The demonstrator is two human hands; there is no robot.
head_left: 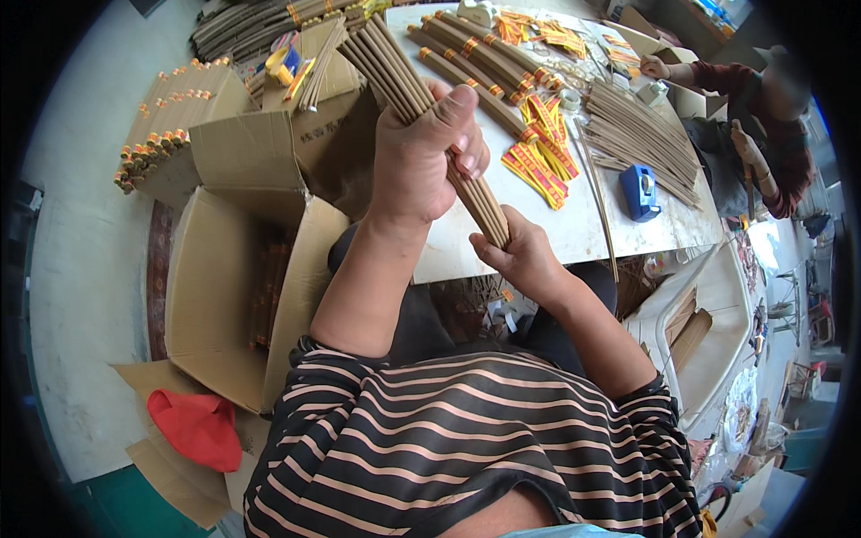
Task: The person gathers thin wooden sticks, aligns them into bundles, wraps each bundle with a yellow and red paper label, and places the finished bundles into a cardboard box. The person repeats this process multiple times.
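Open carton (204,296) stands left, apart; stick bundle (391,76) slants upper left to lower right, left hand's (426,152) fingers clenched round its middle, right hand's (531,258) fingers pinching its lower end near the surface's (574,240) front edge. Rightward, white surface spreads toward the blue tape dispenser (639,193).
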